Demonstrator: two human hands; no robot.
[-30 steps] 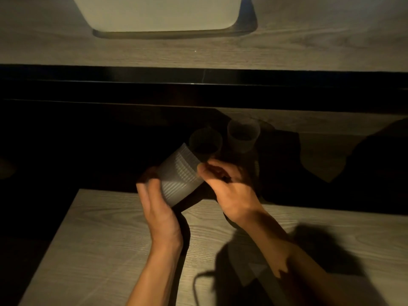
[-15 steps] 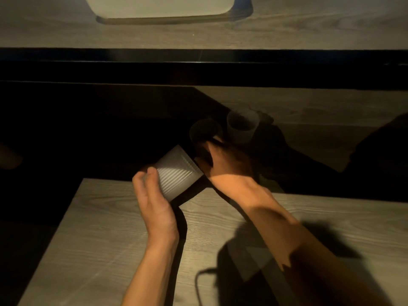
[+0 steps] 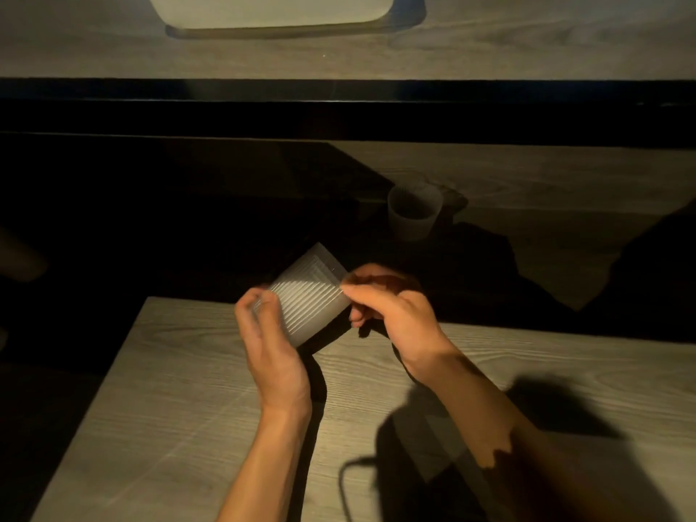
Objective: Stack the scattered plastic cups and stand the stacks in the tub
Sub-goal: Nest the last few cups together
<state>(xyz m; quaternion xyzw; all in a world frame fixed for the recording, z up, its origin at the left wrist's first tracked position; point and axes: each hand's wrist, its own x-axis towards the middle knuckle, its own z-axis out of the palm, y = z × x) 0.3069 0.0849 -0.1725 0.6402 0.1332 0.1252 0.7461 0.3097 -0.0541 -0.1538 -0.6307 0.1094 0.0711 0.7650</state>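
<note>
My left hand [image 3: 271, 344] grips a ribbed translucent cup stack [image 3: 307, 299], tilted with its mouth toward the upper right, above the near table's far edge. At that mouth my right hand [image 3: 395, 314] has its thumb and fingers curled, pinching a cup that is mostly lost in shadow. One more translucent cup [image 3: 413, 212] stands upright on the lower surface beyond my hands. The pale tub [image 3: 271, 11] sits on the far table at the top, cut off by the frame edge.
The near wooden table [image 3: 180, 408] lies under my forearms, with a dark cable [image 3: 344, 480] on it. A wide dark gap and a black ledge [image 3: 339, 92] separate it from the far table [image 3: 546, 47]. Deep shadow covers the left and right.
My right hand reached out to the dark cup standing beside the translucent one, lifted it away and came back to the stack's mouth. Only one cup still stands there.
</note>
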